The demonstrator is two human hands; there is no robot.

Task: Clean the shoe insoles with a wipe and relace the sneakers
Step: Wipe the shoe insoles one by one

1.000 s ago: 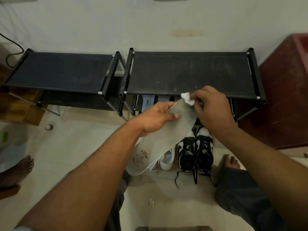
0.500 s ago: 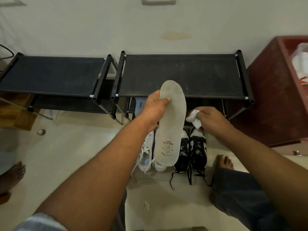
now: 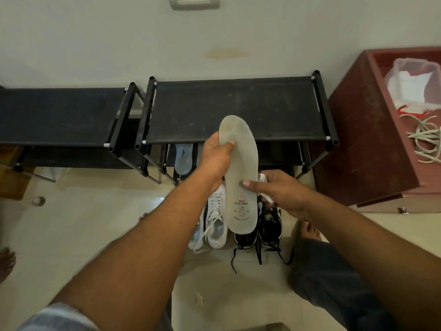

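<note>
The black fabric-topped shoe rack point(image 3: 233, 111) stands against the pale painted wall point(image 3: 143, 44), which has a faint yellowish stain point(image 3: 226, 53) above the rack. In front of the rack's front rail, the left hand point(image 3: 216, 161) holds a long grey foam insole point(image 3: 241, 177) upright with its toe end up. The thumb is curled over the insole's face near the top and the fingers are tucked behind. The right hand point(image 3: 284, 192) grips the same insole lower down, with its thumb pressed flat just above the small printed logo. A crumpled white wipe point(image 3: 263, 177) is bunched in its fingers at the insole's right edge. Both grips are closed tight.

On the cream floor tiles point(image 3: 95, 223) in front of the rack sit two pairs of shoes, toes towards it. The white lace-up sneakers point(image 3: 216, 220) are on the left. The black-and-white sneakers point(image 3: 269, 225) are on the right, partly hidden behind the insole, and their dark laces trail loose over the tiles. A second blue-grey insole point(image 3: 183, 158) leans on the rack's lower shelf, towards its left end.

A matching black rack point(image 3: 57, 115) stands touching the first on its left. To the right of the first rack is a dark red wooden cabinet point(image 3: 367, 144). Its open top holds a clear plastic tub point(image 3: 415, 84) and a tangle of pale cords point(image 3: 427, 142). A bare foot point(image 3: 309, 229) rests beside the black pair, and a small scrap point(image 3: 198, 299) lies on the tiles further out from the rack.
</note>
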